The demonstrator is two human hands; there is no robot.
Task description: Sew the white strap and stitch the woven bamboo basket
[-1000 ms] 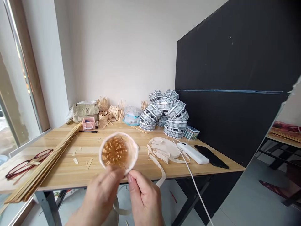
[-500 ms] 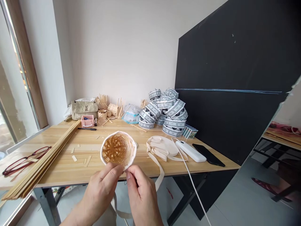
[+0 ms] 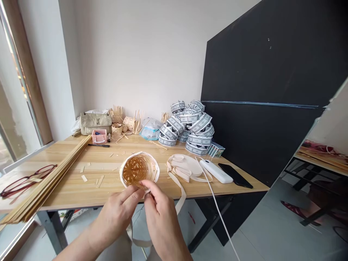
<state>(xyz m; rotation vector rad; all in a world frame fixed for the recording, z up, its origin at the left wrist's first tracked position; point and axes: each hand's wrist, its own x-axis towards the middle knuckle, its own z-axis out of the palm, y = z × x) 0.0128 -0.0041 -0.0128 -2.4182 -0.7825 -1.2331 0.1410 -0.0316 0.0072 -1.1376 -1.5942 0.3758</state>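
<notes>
I hold a small round woven bamboo basket (image 3: 138,169) with a white cloth band along its rim, its opening turned toward me, above the near edge of the wooden table (image 3: 81,188). My left hand (image 3: 115,215) grips the basket's near rim from the lower left with closed fingers. My right hand (image 3: 160,214) pinches the same rim from the lower right, thumb and forefinger pressed together on the white band. A strip of white cloth tape (image 3: 181,197) hangs from the table edge beside my right hand.
A bundle of long bamboo strips (image 3: 49,181) and red glasses (image 3: 24,179) lie at the left. White tape roll (image 3: 187,165), power bank (image 3: 216,171) with cable and black phone (image 3: 235,175) lie right. Patterned rolls (image 3: 190,127), a beige bag (image 3: 95,122) and small baskets stand at the back.
The basket and both hands have shifted slightly right and lower. My right thumb and forefinger have moved further onto the near rim.
</notes>
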